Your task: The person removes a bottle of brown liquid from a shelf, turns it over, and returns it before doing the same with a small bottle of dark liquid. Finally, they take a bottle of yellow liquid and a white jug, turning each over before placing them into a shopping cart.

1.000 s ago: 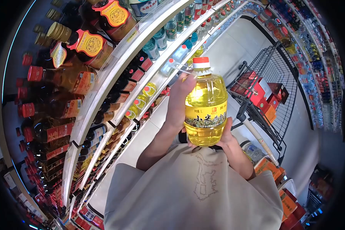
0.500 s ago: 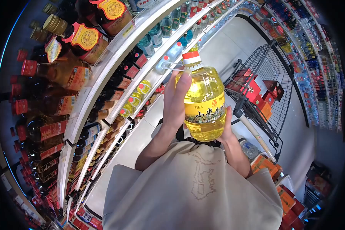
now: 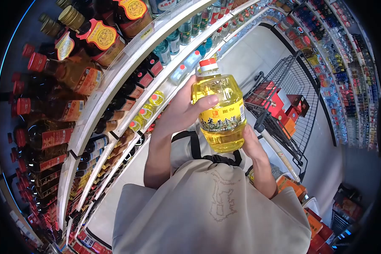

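Observation:
A large clear bottle of yellow liquid (image 3: 220,112), with a red and white cap and a yellow label, is held upright and slightly tilted in front of my chest. My left hand (image 3: 186,103) grips its left side, the thumb lying across the front just above the label and the other fingers hidden behind. At the lower right side, my right hand (image 3: 252,144) supports the bottle, its thumb against the glass or plastic and its remaining fingers out of sight.
Shelves (image 3: 131,72) of dark bottles curve along the left. A wire shopping cart (image 3: 300,93) holding red boxes (image 3: 279,101) stands at the right, its handle (image 3: 279,154) near my right arm. Orange boxes (image 3: 290,186) lie lower right, and more stocked shelves (image 3: 338,51) line the far right.
The bottle has turned so its label faces differently, showing a barcode at the right. My left hand has moved from the bottle's neck and handle down to its side, thumb over the front.

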